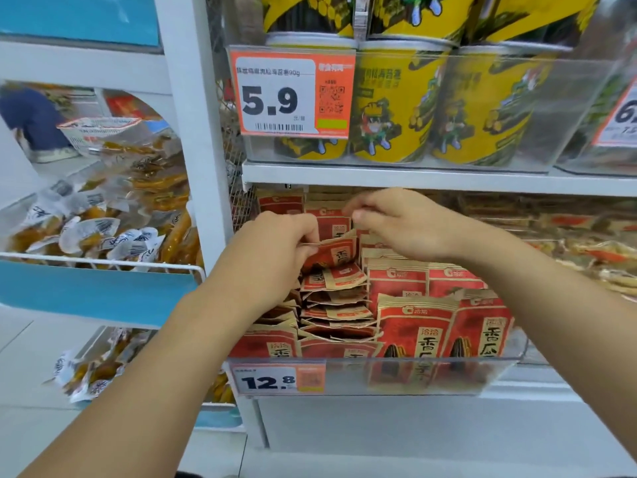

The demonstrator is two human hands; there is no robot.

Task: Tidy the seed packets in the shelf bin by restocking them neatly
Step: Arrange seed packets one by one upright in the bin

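Observation:
Red-and-tan seed packets (413, 322) fill a clear plastic shelf bin (396, 374) on the lower shelf. Several stand upright at the front and right; a loose row in the middle (337, 301) leans flat and messy. My left hand (275, 243) pinches the top edge of one tilted packet (336, 253) in the middle of the bin. My right hand (396, 222) reaches to the back row, fingers curled at the top of an upright packet (331, 222); whether it holds that packet is unclear.
A white shelf (431, 179) with yellow snack tubs (389, 108) hangs just above my hands. A 12.8 price tag (277, 379) is clipped to the bin front. Left of the white post (193, 132), wire baskets (96, 262) hold wrapped snacks. A person stands far left.

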